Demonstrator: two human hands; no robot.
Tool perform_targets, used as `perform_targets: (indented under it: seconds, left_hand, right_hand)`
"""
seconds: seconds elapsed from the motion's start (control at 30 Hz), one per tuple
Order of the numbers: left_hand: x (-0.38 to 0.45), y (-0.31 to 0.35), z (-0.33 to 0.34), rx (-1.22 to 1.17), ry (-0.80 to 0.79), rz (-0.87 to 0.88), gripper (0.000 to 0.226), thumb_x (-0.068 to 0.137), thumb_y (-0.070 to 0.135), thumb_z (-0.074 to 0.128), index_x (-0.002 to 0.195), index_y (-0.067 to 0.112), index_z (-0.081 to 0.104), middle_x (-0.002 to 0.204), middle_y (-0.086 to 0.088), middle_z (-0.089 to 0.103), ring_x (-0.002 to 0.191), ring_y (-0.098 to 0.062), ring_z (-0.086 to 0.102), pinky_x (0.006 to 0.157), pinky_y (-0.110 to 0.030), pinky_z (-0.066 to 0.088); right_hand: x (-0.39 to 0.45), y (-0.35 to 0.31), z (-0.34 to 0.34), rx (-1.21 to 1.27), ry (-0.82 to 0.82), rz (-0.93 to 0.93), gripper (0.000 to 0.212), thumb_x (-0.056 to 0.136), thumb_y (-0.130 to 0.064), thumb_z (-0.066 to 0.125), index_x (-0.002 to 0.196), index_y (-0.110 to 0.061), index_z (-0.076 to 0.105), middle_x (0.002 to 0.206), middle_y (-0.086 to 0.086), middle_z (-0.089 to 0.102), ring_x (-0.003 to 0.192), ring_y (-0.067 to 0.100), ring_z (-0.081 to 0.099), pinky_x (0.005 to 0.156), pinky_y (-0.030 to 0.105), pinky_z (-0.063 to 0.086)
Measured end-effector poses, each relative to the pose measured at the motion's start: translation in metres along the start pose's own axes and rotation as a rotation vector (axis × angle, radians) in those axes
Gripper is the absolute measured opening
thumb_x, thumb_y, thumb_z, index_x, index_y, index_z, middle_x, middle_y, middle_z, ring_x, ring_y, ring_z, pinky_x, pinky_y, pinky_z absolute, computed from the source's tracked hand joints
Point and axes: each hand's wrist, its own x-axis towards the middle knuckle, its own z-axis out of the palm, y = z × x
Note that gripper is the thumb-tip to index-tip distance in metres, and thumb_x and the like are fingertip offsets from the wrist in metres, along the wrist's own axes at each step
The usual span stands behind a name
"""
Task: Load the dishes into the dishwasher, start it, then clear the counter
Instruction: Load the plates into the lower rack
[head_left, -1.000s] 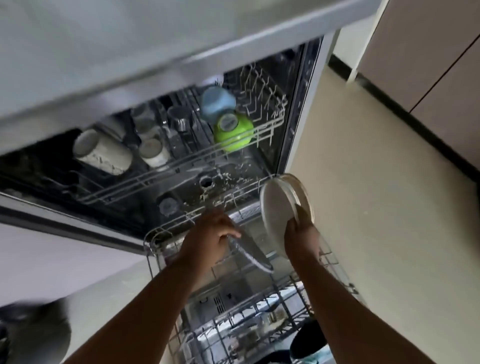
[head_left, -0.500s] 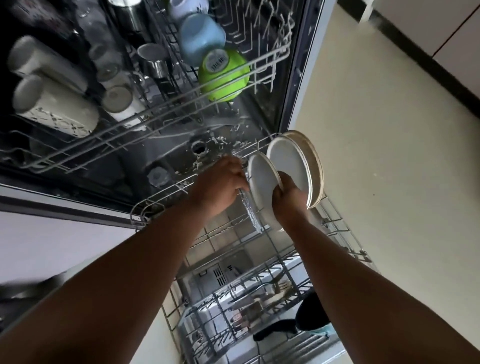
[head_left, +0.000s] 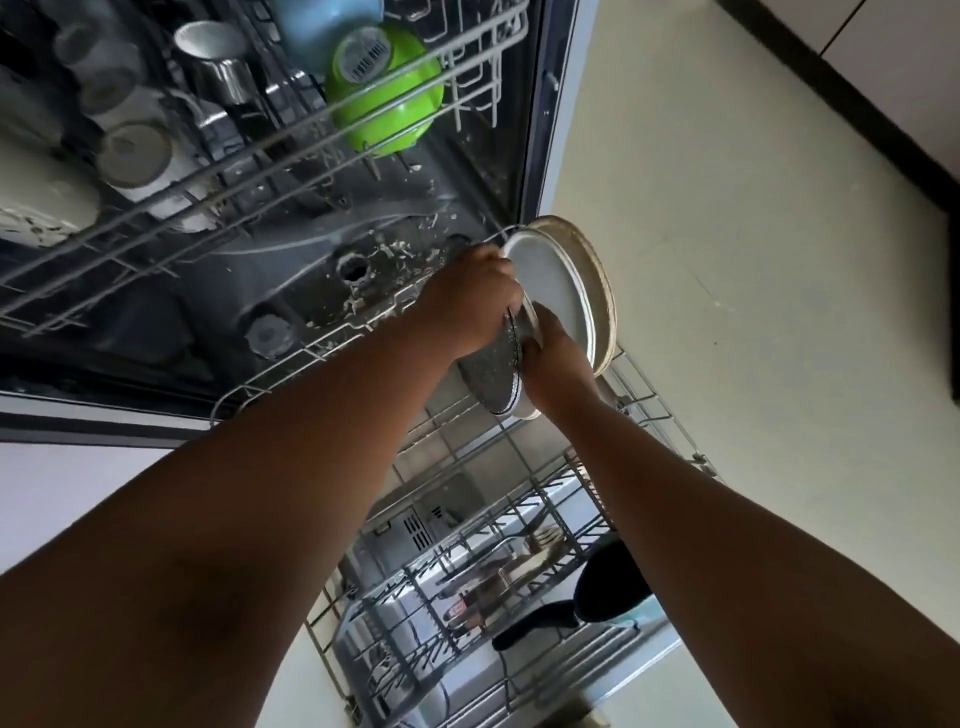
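- My left hand (head_left: 467, 301) curls over the top edge of a dark speckled plate (head_left: 493, 387), gripping it on edge above the pulled-out lower rack (head_left: 649, 405); the plate stands nearly upright
- My right hand (head_left: 558, 358) grips a white plate (head_left: 530, 325) from below, just at 3 o'clock of the speckled one and touching it
- At 3 o'clock of that, two more plates stand on edge in the rack: a white plate with a thin rim line (head_left: 553, 286) and a beige plate (head_left: 602, 291) outermost
- At 11 o'clock, the upper rack (head_left: 467, 47) holds a green bowl (head_left: 387, 104), a blue cup (head_left: 317, 26), a steel cup (head_left: 218, 62) and pale mugs (head_left: 140, 156)
- At 6 o'clock, cutlery lies blurred in the rack's near end; I cannot tell the pieces apart
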Motion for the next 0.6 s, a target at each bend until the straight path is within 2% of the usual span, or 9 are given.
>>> perform_targets:
  seconds: [0.1, 0.17, 0.27, 0.3, 0.37, 0.4, 0.47, 0.53, 0.6]
  left_hand:
    - [0.007, 0.005, 0.011, 0.071, -0.012, 0.020, 0.041, 0.078, -0.002, 0.054, 0.115, 0.013, 0.062, 0.127, -0.009, 0.058, 0.138, -0.036, 0.029, 0.112, -0.049, 0.027]
    - [-0.006, 0.005, 0.022, 0.071, -0.072, -0.017, 0.043, 0.080, 0.001, 0.048, 0.123, 0.005, 0.049, 0.130, -0.019, 0.050, 0.136, -0.039, 0.030, 0.110, -0.049, 0.030]
    - [-0.030, 0.001, 0.051, 0.117, -0.052, 0.109, 0.042, 0.076, 0.000, 0.030, 0.111, -0.003, 0.052, 0.117, -0.027, 0.054, 0.130, -0.048, 0.038, 0.109, -0.061, 0.031]
    - [-0.033, -0.001, 0.058, 0.141, -0.004, 0.124, 0.043, 0.075, -0.002, 0.030, 0.110, -0.004, 0.054, 0.118, -0.028, 0.055, 0.133, -0.050, 0.035, 0.113, -0.062, 0.025]
    - [-0.031, 0.004, 0.061, 0.140, -0.008, 0.053, 0.056, 0.077, 0.000, 0.029, 0.131, -0.002, 0.044, 0.142, -0.027, 0.040, 0.145, -0.047, 0.009, 0.119, -0.055, 0.005]
    - [-0.028, 0.006, 0.059, 0.136, -0.045, 0.014, 0.062, 0.080, 0.000, 0.030, 0.142, 0.000, 0.032, 0.151, -0.023, 0.028, 0.146, -0.043, -0.003, 0.120, -0.051, -0.002]
    - [-0.022, 0.010, 0.050, 0.090, -0.099, -0.021, 0.071, 0.083, -0.002, 0.039, 0.150, 0.005, 0.015, 0.158, -0.017, 0.012, 0.146, -0.039, -0.013, 0.121, -0.047, -0.005]
    - [-0.026, 0.011, 0.044, -0.050, -0.080, -0.045, 0.077, 0.080, -0.004, 0.048, 0.150, 0.006, 0.017, 0.159, -0.015, 0.011, 0.147, -0.038, -0.010, 0.121, -0.046, -0.002]
    - [-0.045, 0.012, 0.042, -0.213, 0.054, -0.108, 0.080, 0.076, -0.004, 0.057, 0.149, 0.005, 0.024, 0.159, -0.018, 0.016, 0.148, -0.037, 0.003, 0.121, -0.048, 0.007]
  right_hand:
    - [-0.001, 0.005, -0.007, 0.032, 0.012, 0.003, 0.052, 0.098, -0.023, 0.044, 0.148, -0.032, 0.035, 0.131, 0.009, 0.061, 0.111, 0.028, 0.062, 0.093, 0.036, 0.050]
    - [-0.001, 0.007, -0.014, 0.083, 0.030, 0.016, 0.050, 0.097, -0.027, 0.053, 0.145, -0.032, 0.041, 0.135, 0.002, 0.060, 0.118, 0.022, 0.059, 0.098, 0.033, 0.048]
    - [-0.005, 0.011, -0.018, 0.065, 0.024, -0.021, 0.046, 0.095, -0.029, 0.058, 0.140, -0.030, 0.050, 0.130, -0.001, 0.063, 0.117, 0.018, 0.060, 0.095, 0.028, 0.048]
    - [-0.006, 0.013, -0.017, 0.049, 0.027, -0.030, 0.045, 0.095, -0.030, 0.058, 0.140, -0.029, 0.050, 0.129, -0.001, 0.064, 0.118, 0.017, 0.059, 0.093, 0.024, 0.045]
    - [-0.009, 0.017, -0.014, 0.046, 0.049, -0.020, 0.046, 0.095, -0.032, 0.058, 0.140, -0.030, 0.050, 0.128, -0.001, 0.064, 0.118, 0.016, 0.059, 0.088, 0.021, 0.042]
    - [-0.010, 0.018, -0.013, 0.050, 0.058, -0.014, 0.046, 0.095, -0.033, 0.058, 0.140, -0.031, 0.050, 0.129, -0.001, 0.064, 0.117, 0.018, 0.059, 0.088, 0.022, 0.042]
    - [-0.015, 0.020, -0.014, 0.069, 0.061, -0.005, 0.045, 0.096, -0.033, 0.057, 0.141, -0.032, 0.049, 0.130, -0.001, 0.063, 0.112, 0.021, 0.061, 0.090, 0.028, 0.048]
    - [-0.023, 0.025, -0.015, 0.071, 0.061, 0.001, 0.042, 0.097, -0.034, 0.054, 0.139, -0.033, 0.050, 0.127, -0.002, 0.065, 0.111, 0.020, 0.062, 0.090, 0.032, 0.051]
    - [-0.035, 0.036, -0.017, 0.028, 0.089, -0.034, 0.036, 0.099, -0.033, 0.051, 0.135, -0.030, 0.053, 0.120, 0.000, 0.069, 0.107, 0.021, 0.064, 0.088, 0.032, 0.052]
